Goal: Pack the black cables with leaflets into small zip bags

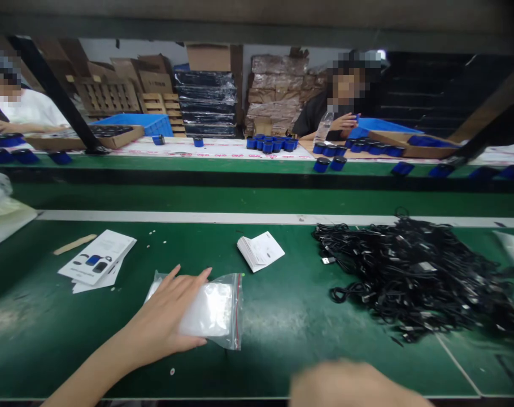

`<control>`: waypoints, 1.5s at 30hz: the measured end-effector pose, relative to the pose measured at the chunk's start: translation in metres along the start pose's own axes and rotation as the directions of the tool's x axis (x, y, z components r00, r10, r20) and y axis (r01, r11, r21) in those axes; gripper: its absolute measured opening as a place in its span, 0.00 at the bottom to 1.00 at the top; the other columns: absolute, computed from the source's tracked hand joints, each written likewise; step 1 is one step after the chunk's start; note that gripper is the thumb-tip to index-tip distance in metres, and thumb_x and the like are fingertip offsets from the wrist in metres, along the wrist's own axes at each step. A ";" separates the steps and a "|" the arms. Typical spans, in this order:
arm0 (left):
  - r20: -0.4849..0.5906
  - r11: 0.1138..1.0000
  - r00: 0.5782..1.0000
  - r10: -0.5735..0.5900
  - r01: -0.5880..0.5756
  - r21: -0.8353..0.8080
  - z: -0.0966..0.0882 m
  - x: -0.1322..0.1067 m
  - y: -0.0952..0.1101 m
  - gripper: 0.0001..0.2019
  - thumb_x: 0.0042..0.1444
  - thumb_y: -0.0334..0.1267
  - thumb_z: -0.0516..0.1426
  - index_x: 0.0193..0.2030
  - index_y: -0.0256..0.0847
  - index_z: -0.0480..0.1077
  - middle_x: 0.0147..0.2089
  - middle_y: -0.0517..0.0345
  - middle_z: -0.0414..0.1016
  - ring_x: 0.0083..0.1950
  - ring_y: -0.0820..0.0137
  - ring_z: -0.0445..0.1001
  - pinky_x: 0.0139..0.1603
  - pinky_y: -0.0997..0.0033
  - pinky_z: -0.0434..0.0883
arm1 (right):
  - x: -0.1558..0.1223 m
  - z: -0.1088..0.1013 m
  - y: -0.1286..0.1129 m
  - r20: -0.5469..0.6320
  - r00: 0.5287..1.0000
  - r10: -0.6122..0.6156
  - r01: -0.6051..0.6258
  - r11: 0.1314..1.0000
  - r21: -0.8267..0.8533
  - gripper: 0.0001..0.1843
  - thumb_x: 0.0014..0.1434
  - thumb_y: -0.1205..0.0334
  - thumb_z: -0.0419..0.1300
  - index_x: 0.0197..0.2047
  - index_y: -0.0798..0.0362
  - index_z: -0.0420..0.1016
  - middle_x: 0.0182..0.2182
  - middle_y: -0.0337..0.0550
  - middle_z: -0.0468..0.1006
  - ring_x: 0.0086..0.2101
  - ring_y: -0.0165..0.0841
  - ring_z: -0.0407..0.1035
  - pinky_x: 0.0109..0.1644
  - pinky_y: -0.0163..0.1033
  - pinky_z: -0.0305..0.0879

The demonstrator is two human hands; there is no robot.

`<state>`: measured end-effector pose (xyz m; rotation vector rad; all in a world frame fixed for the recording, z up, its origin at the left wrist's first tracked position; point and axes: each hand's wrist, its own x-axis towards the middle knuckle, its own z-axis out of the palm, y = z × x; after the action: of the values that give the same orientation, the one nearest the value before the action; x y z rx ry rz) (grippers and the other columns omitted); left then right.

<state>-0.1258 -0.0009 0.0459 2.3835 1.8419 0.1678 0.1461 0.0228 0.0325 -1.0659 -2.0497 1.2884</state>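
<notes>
Printed leaflets (pixel 98 257) lie at ten o'clock from my left hand (pixel 176 302), whose fingers stretch wide across a clear zip bag (pixel 218 310) on the green bench (pixel 282 322), its red-lined seal (pixel 237 311) toward three o'clock; a stack of small white papers (pixel 263 251) sits at two o'clock, my right hand (pixel 348 387) is a blur at four o'clock, its fingers' state more than I can tell, and a heap of black cables (pixel 418 282) sprawls at three o'clock

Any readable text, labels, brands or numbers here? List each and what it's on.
None reads for certain.
White leaflet: printed lines, too blurred.
Small card stack: print too small.
White shelf sheet: repeated red lettering, too blurred.
Brown carton: marks, too small.
Zip bag: no print seen.
</notes>
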 end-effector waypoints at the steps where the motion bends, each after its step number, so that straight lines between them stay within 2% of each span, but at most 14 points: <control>1: -0.003 1.000 1.000 0.002 -0.002 -0.001 0.002 0.000 0.000 0.51 0.43 0.48 0.65 0.68 0.43 0.39 0.57 0.49 0.70 0.59 0.54 0.66 0.65 0.45 0.51 | 0.010 -0.004 -0.014 -0.002 1.000 -0.015 0.015 0.999 -0.040 0.05 0.62 0.63 0.57 0.40 0.46 0.74 0.37 0.40 0.75 0.36 0.34 0.72 0.37 0.38 0.66; 3: -0.047 1.000 0.999 -0.013 0.014 0.022 0.005 -0.002 0.000 0.51 0.42 0.45 0.66 0.68 0.42 0.40 0.57 0.47 0.69 0.59 0.52 0.66 0.63 0.46 0.55 | 0.028 -0.006 -0.032 -0.019 1.000 -0.023 0.020 0.985 -0.171 0.09 0.61 0.66 0.54 0.40 0.50 0.75 0.35 0.43 0.74 0.32 0.35 0.71 0.35 0.39 0.65; 6: -0.126 0.999 0.992 -0.014 0.020 0.043 0.011 -0.005 0.000 0.51 0.41 0.41 0.66 0.67 0.41 0.40 0.56 0.48 0.70 0.58 0.51 0.66 0.61 0.48 0.58 | 0.050 0.002 -0.036 -0.051 0.999 0.001 -0.018 0.946 -0.322 0.12 0.60 0.71 0.53 0.41 0.54 0.77 0.34 0.45 0.73 0.31 0.36 0.71 0.35 0.39 0.64; 10: -0.201 0.999 0.978 0.047 -0.044 0.019 0.018 -0.008 -0.001 0.51 0.41 0.38 0.66 0.67 0.40 0.40 0.55 0.49 0.70 0.56 0.53 0.67 0.62 0.50 0.53 | 0.070 0.016 -0.025 0.010 1.000 -0.002 0.004 0.983 -0.183 0.14 0.57 0.73 0.57 0.43 0.50 0.79 0.31 0.40 0.71 0.32 0.33 0.70 0.37 0.34 0.63; 12: -0.265 0.997 0.961 0.080 -0.081 0.007 0.021 -0.009 -0.004 0.49 0.42 0.37 0.65 0.67 0.38 0.41 0.54 0.48 0.71 0.55 0.54 0.67 0.63 0.50 0.51 | 0.078 0.020 -0.024 -0.010 0.999 0.038 -0.040 0.988 -0.147 0.16 0.56 0.74 0.59 0.44 0.48 0.80 0.28 0.38 0.69 0.31 0.32 0.68 0.36 0.34 0.62; 15: -0.351 0.991 0.930 0.111 -0.132 -0.036 0.027 -0.009 -0.006 0.48 0.42 0.37 0.64 0.67 0.36 0.42 0.53 0.48 0.72 0.54 0.54 0.68 0.63 0.49 0.50 | 0.086 0.023 -0.030 -0.025 0.996 0.087 -0.090 0.980 -0.179 0.20 0.55 0.73 0.61 0.49 0.46 0.78 0.29 0.37 0.65 0.32 0.33 0.67 0.37 0.35 0.62; 19: -0.405 0.982 0.910 0.094 -0.152 -0.113 0.034 -0.009 -0.004 0.49 0.41 0.39 0.65 0.67 0.38 0.43 0.52 0.49 0.73 0.51 0.56 0.70 0.63 0.49 0.51 | 0.090 0.025 -0.040 0.062 0.996 0.064 -0.049 0.976 -0.211 0.23 0.55 0.73 0.60 0.53 0.45 0.74 0.34 0.40 0.63 0.36 0.34 0.67 0.43 0.37 0.64; 21: -0.406 0.982 0.908 0.106 -0.160 -0.100 0.035 -0.009 -0.001 0.51 0.40 0.39 0.65 0.68 0.36 0.42 0.50 0.49 0.73 0.50 0.55 0.70 0.63 0.47 0.50 | 0.090 0.026 -0.042 0.080 0.996 0.038 -0.019 0.974 -0.224 0.19 0.53 0.74 0.61 0.47 0.48 0.79 0.36 0.42 0.65 0.38 0.35 0.67 0.45 0.37 0.63; 25: -0.405 0.991 0.909 0.102 -0.130 -0.041 0.036 -0.011 0.007 0.51 0.39 0.34 0.62 0.68 0.33 0.40 0.49 0.48 0.73 0.49 0.54 0.71 0.64 0.42 0.48 | 0.088 0.029 -0.040 0.007 1.000 -0.017 0.018 0.957 -0.291 0.12 0.48 0.76 0.65 0.35 0.52 0.81 0.41 0.46 0.69 0.42 0.38 0.66 0.47 0.40 0.63; 30: -0.281 0.999 0.959 0.018 -0.028 -0.029 0.033 -0.012 0.016 0.52 0.33 0.27 0.56 0.68 0.36 0.36 0.50 0.47 0.73 0.51 0.53 0.71 0.63 0.38 0.50 | 0.087 0.028 -0.038 0.039 0.992 -0.121 0.125 0.870 -0.477 0.09 0.47 0.72 0.67 0.33 0.52 0.81 0.48 0.49 0.72 0.48 0.48 0.64 0.48 0.48 0.61; 33: -0.217 0.999 0.976 -0.034 0.028 -0.030 0.031 -0.013 0.021 0.54 0.29 0.26 0.53 0.67 0.38 0.33 0.51 0.46 0.71 0.53 0.52 0.70 0.62 0.36 0.49 | 0.088 0.026 -0.042 0.108 0.984 -0.144 0.179 0.836 -0.518 0.10 0.47 0.71 0.68 0.35 0.52 0.81 0.45 0.48 0.75 0.45 0.48 0.65 0.45 0.48 0.62; 36: -0.217 0.998 0.975 -0.055 0.054 -0.006 0.030 -0.015 0.025 0.53 0.28 0.26 0.52 0.67 0.38 0.35 0.51 0.45 0.71 0.52 0.51 0.71 0.61 0.35 0.50 | 0.090 0.024 -0.047 0.108 0.983 -0.148 0.181 0.860 -0.477 0.12 0.45 0.73 0.68 0.36 0.52 0.79 0.41 0.46 0.75 0.42 0.44 0.66 0.44 0.46 0.62; 41: -0.246 0.997 0.967 -0.072 0.078 0.016 0.028 -0.014 0.029 0.53 0.29 0.27 0.52 0.67 0.39 0.36 0.50 0.47 0.72 0.52 0.51 0.71 0.62 0.37 0.51 | 0.094 0.021 -0.048 0.077 0.993 -0.085 0.105 0.942 -0.319 0.12 0.41 0.71 0.71 0.31 0.53 0.76 0.39 0.45 0.73 0.42 0.42 0.66 0.46 0.45 0.60; 45: -0.347 0.996 0.934 -0.088 0.082 -0.034 0.031 -0.010 0.031 0.50 0.31 0.27 0.54 0.66 0.40 0.41 0.47 0.51 0.72 0.49 0.54 0.71 0.63 0.39 0.47 | 0.096 0.022 -0.043 0.037 0.998 -0.050 0.057 0.965 -0.255 0.12 0.40 0.70 0.71 0.29 0.53 0.74 0.38 0.43 0.73 0.41 0.41 0.66 0.46 0.45 0.58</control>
<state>-0.0940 -0.0189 0.0204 2.3759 2.0712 0.6335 0.0594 0.0799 0.0621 -1.0979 -2.2979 1.0378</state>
